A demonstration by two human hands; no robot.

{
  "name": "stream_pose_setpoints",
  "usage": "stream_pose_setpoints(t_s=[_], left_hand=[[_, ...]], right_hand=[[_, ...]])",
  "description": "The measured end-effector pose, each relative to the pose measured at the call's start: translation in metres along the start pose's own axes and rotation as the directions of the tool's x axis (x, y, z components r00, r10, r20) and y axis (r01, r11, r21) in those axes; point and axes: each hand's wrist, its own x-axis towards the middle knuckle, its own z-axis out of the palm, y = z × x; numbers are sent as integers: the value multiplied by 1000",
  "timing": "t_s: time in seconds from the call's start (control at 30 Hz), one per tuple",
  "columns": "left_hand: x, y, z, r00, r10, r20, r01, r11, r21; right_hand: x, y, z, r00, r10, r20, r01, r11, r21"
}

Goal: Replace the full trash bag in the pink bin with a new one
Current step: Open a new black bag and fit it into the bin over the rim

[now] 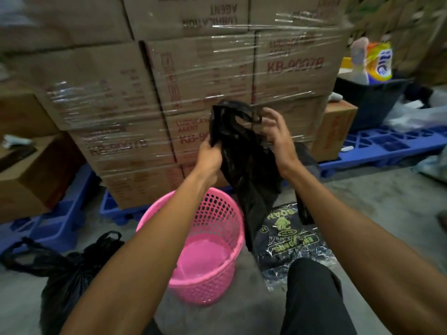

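A new black trash bag (244,165) hangs in the air above the floor, held by both hands. My left hand (209,157) grips its left edge. My right hand (275,131) holds its handle loop at the top right. Below stands the pink perforated bin (217,274) on the concrete floor, with no bag inside it. A full black trash bag (70,272) with tied handles sits on the floor to the bin's left. A clear pack of black bags (287,240) lies on the floor to the bin's right.
Stacked cardboard boxes (193,76) wrapped in clear film stand on blue pallets (377,146) right behind the bin. A dark crate (370,97) with a detergent bag sits at the back right. My dark-trousered knee (312,296) is at the bottom, beside the bin.
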Motion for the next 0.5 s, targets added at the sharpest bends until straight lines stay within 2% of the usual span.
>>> stream_pose_setpoints(t_s=[0.03, 0.1, 0.17, 0.2, 0.23, 0.27, 0.33, 0.37, 0.43, 0.5], left_hand=[[-2, 9, -4, 1000, 1, 15, 0, 999, -35], [-4, 18, -15, 998, -24, 62, 28, 998, -63], [-5, 26, -30, 993, -55, 105, 64, 995, -82], [-6, 30, -37, 990, -54, 128, 66, 994, -88], [-6, 36, -44, 988, -40, 146, 52, 995, -81], [-7, 42, -51, 988, -5, 155, 13, 999, -53], [-9, 61, -62, 983, 149, 107, -158, 983, 88], [-11, 74, -69, 960, 269, 82, -279, 946, 166], [-13, 94, -84, 882, 457, 117, -470, 827, 308], [-14, 111, -104, 815, 558, 156, -566, 709, 420]], right_hand=[[-1, 9, -6, 997, -54, 52, 65, 970, -234], [0, 23, -9, 982, -4, 187, 126, 756, -643], [2, 32, -4, 966, 101, 236, 140, 566, -812], [3, 34, 1, 964, 116, 241, 147, 522, -840], [5, 34, 5, 969, 113, 219, 127, 533, -836], [7, 34, 10, 979, 86, 184, 98, 592, -800], [10, 27, 20, 992, 39, 121, 59, 703, -709], [12, 20, 27, 993, -20, 120, 99, 704, -704], [17, 10, 36, 985, -138, 99, 167, 683, -711], [21, 0, 46, 978, -200, 68, 191, 702, -686]])
